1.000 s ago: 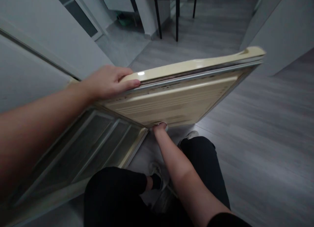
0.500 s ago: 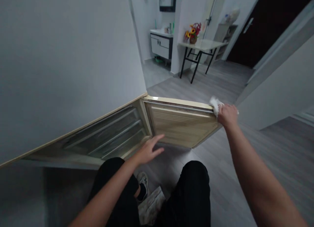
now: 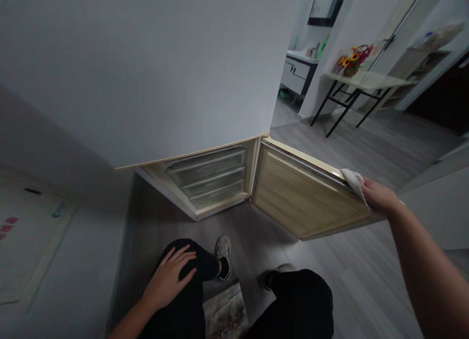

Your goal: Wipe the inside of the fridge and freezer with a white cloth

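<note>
My right hand (image 3: 380,197) grips a white cloth (image 3: 353,180) over the free upper corner of a cream fridge door (image 3: 311,192), which stands swung out to the right. Ridges run across the door's inner panel, and a dark line follows its top edge. Flat on my left knee rests my left hand (image 3: 171,275), fingers spread, holding nothing. Left of the door, the low compartment (image 3: 212,175) shows clear drawer fronts. Its hinge side meets the door near the middle of the view. The cloth's underside is hidden by my fingers.
A patterned flat board or box (image 3: 227,313) lies between my feet. Behind the door stands a folding table (image 3: 377,81) with a basket of flowers (image 3: 353,60). A sink cabinet (image 3: 298,73) is farther back. A white wall-like panel (image 3: 164,75) rises above the compartment.
My left hand has moved from in front of the compartment down onto my left knee. My view has turned left. My right hand still grips the cloth at the door's corner.
</note>
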The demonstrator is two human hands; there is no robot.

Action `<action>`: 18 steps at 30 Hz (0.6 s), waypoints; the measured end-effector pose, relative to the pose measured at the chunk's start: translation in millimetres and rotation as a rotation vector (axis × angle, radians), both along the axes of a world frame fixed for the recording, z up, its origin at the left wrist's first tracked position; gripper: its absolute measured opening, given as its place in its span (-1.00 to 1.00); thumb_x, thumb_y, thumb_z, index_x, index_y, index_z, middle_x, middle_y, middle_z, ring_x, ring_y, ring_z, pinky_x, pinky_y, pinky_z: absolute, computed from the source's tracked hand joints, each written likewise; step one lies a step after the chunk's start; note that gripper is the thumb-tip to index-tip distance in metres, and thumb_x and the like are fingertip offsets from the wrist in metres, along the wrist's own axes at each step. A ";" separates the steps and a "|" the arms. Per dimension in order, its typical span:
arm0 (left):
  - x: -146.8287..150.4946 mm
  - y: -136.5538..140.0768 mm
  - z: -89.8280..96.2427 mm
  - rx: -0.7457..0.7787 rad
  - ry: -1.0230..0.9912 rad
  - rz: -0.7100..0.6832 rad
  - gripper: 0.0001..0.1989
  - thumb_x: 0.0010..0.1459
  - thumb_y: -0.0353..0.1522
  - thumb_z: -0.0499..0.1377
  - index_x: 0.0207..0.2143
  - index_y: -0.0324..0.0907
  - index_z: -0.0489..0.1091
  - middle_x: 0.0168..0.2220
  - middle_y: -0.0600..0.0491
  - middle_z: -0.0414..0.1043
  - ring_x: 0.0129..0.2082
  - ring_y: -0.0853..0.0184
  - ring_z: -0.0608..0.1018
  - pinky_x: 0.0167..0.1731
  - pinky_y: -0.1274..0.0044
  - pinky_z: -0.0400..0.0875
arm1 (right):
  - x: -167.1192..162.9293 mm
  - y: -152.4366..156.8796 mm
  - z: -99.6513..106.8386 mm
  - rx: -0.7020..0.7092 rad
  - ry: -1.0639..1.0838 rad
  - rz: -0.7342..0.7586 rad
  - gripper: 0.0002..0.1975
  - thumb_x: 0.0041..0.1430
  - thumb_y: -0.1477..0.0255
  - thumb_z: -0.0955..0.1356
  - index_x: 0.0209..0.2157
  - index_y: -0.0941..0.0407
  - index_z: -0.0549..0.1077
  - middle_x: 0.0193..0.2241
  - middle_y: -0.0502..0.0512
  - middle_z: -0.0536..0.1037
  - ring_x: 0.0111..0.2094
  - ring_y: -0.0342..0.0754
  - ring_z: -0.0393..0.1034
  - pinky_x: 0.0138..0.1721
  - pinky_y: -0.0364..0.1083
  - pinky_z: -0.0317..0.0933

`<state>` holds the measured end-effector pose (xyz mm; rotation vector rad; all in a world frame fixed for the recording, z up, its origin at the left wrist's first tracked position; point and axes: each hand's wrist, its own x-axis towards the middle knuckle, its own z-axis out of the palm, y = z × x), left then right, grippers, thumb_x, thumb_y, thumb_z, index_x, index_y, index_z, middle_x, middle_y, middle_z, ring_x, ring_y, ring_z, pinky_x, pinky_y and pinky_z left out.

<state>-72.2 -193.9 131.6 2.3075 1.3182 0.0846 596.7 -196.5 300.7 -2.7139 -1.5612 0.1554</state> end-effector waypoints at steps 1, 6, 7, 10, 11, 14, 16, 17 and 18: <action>-2.1 1.6 -2.6 0.004 -0.031 0.062 -0.67 0.19 -0.12 0.17 -0.03 0.03 0.50 0.08 0.05 0.54 0.25 0.07 0.42 0.35 -0.01 0.00 | -20.3 -13.5 1.2 -0.050 0.027 -0.014 -0.48 0.47 0.23 0.17 0.20 0.31 0.40 0.00 0.44 0.53 -0.03 0.11 0.46 -0.12 -0.04 0.17; 18.6 -3.0 -18.1 -0.205 -0.509 0.389 -0.56 0.17 -0.07 0.12 0.00 -0.11 0.41 -0.06 -0.12 0.57 -0.02 0.06 0.60 0.12 0.09 0.40 | -154.6 -79.6 -3.1 -0.018 -0.064 0.057 -0.28 0.39 0.10 0.20 0.38 0.28 0.07 0.05 0.46 0.45 -0.06 0.26 0.45 -0.14 0.03 0.25; 31.3 -8.6 -20.3 -0.222 -0.552 0.370 -0.55 0.21 -0.07 0.05 0.02 -0.14 0.39 -0.08 -0.14 0.57 -0.08 0.08 0.62 0.03 0.14 0.48 | -185.1 -87.6 -6.5 0.022 -0.088 0.076 -0.28 0.39 0.10 0.19 0.38 0.27 0.07 0.03 0.46 0.44 -0.07 0.27 0.45 -0.15 0.05 0.27; 75.4 -33.8 -24.2 -0.290 -0.651 0.220 -0.52 0.17 -0.10 0.16 0.08 -0.10 0.36 -0.01 -0.14 0.55 -0.04 0.13 0.61 0.03 0.22 0.51 | -275.8 -95.0 -16.3 0.144 -0.185 0.013 -0.38 0.40 0.18 0.15 0.33 0.27 0.18 -0.08 0.45 0.42 -0.12 0.31 0.42 -0.23 0.09 0.30; 88.7 -43.6 -25.1 -0.316 -0.673 0.158 -0.47 0.11 -0.11 0.24 0.11 -0.07 0.36 0.04 -0.13 0.53 0.03 0.11 0.59 0.07 0.23 0.49 | -304.4 -92.6 -18.3 0.188 -0.189 0.008 -0.42 0.40 0.24 0.15 0.31 0.28 0.22 -0.10 0.45 0.42 -0.13 0.31 0.41 -0.22 0.11 0.30; 115.1 -67.7 -27.8 -0.465 -0.819 -0.083 -0.25 0.08 -0.12 0.30 0.30 0.07 0.17 0.30 -0.14 0.28 0.29 0.01 0.37 0.26 0.11 0.30 | -379.3 -77.1 -18.0 0.317 -0.111 0.072 -0.55 0.34 0.45 0.16 0.17 0.24 0.42 -0.02 0.48 0.40 0.02 0.38 0.31 -0.06 0.23 0.26; 119.4 -74.5 -30.1 -0.480 -0.869 -0.136 -0.09 0.02 -0.12 0.35 0.36 0.23 0.01 0.37 -0.05 0.15 0.37 0.03 0.24 0.32 0.18 0.20 | -415.7 -65.0 -13.2 0.413 -0.005 0.138 -0.59 0.29 0.52 0.18 0.06 0.20 0.50 0.10 0.44 0.37 0.17 0.44 0.17 0.09 0.33 0.15; 117.8 -74.6 -31.3 -0.460 -0.884 -0.121 -0.03 -0.01 -0.12 0.37 0.37 0.28 -0.06 0.39 -0.02 0.10 0.40 0.04 0.18 0.34 0.23 0.16 | -428.5 -60.0 -10.2 0.460 0.064 0.178 -0.61 0.28 0.52 0.18 0.02 0.18 0.51 0.13 0.38 0.38 0.22 0.44 0.11 0.14 0.35 0.09; 114.0 -72.7 -32.3 -0.434 -0.892 -0.088 0.02 -0.04 -0.13 0.38 0.38 0.29 -0.11 0.41 -0.01 0.05 0.42 0.05 0.13 0.36 0.25 0.11 | -437.5 -56.3 -7.3 0.503 0.149 0.222 -0.64 0.29 0.51 0.18 -0.02 0.16 0.52 0.10 0.33 0.42 0.24 0.42 0.09 0.18 0.34 0.05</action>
